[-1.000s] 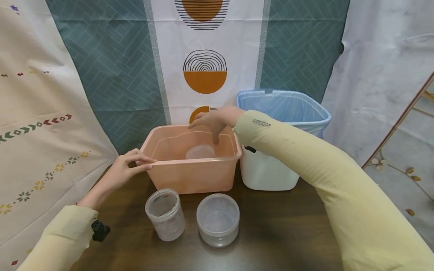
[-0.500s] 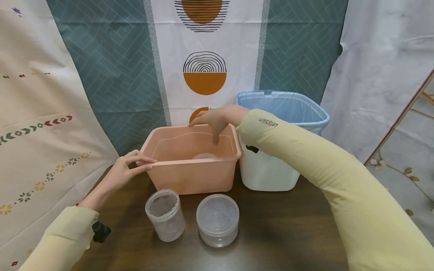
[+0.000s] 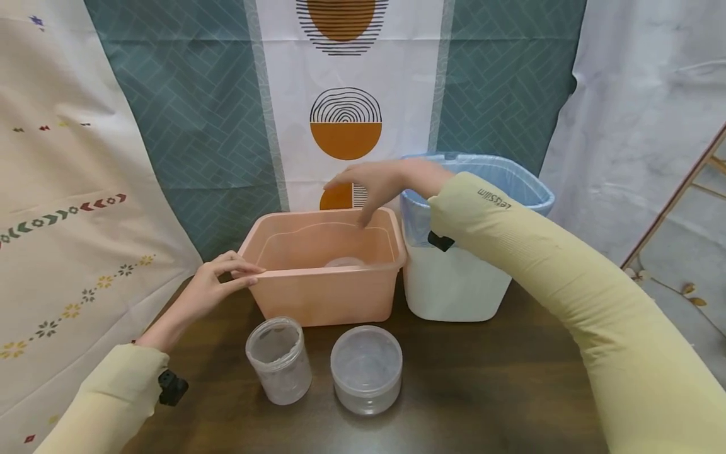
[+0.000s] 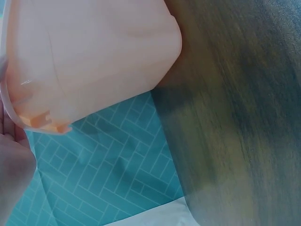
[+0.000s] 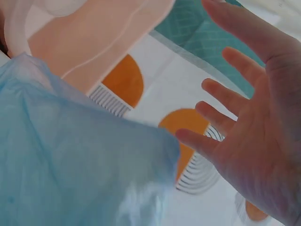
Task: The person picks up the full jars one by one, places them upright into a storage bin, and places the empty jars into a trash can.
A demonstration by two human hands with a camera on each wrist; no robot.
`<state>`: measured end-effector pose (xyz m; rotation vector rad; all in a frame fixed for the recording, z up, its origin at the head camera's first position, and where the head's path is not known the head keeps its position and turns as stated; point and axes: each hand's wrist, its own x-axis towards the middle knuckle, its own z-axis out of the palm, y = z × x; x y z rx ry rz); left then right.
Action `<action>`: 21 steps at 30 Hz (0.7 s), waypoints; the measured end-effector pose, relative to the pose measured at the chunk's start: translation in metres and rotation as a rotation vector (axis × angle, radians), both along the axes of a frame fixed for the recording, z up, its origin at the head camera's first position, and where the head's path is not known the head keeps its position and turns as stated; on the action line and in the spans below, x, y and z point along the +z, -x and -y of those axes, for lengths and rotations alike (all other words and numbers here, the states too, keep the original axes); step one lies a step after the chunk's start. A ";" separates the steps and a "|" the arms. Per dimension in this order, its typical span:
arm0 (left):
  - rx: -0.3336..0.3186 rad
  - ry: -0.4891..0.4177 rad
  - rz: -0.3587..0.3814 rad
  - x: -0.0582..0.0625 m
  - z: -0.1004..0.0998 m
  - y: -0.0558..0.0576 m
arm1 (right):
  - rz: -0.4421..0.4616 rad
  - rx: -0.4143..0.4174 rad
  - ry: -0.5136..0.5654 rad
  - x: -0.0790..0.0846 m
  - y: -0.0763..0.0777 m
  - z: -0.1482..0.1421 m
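A peach plastic basin [image 3: 323, 296] stands at the back of the table. My left hand [image 3: 218, 280] pinches its rim at the front left corner; in the left wrist view that hand [image 4: 14, 165] is partly cut off. Inside lies a clear round item [image 3: 343, 261], half hidden by the front wall. Above the basin's right end hovers my right hand [image 3: 386, 183], fingers spread and holding nothing. The right wrist view shows its bare palm [image 5: 263, 141]. Nearer the camera are a tall clear jar [image 3: 283, 372], without a lid, and a low clear round container [image 3: 365, 372].
Right of the basin stands a white bin [image 3: 454, 290] lined with a blue bag [image 3: 505, 180], partly behind my right forearm. A patterned curtain [image 3: 351, 69] hangs close behind. The dark wooden table [image 3: 482, 384] extends to the front and right.
My right hand has risen out of the basin and drawn back to the right, over towards the bin. The clear item has sunk lower inside the basin. My left hand stays put.
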<state>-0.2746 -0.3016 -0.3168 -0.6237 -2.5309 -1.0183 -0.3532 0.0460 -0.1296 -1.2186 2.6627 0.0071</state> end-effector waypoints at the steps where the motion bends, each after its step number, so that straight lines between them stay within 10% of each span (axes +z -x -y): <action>1: 0.000 0.000 0.003 0.000 0.000 0.001 | -0.003 -0.010 0.014 0.003 -0.002 -0.004; 12: 0.037 0.049 0.016 0.006 -0.002 0.000 | -0.111 -0.044 0.202 0.027 -0.022 -0.071; 21: 0.095 0.145 -0.150 0.006 -0.009 -0.007 | -0.235 -0.051 0.345 0.012 -0.040 -0.127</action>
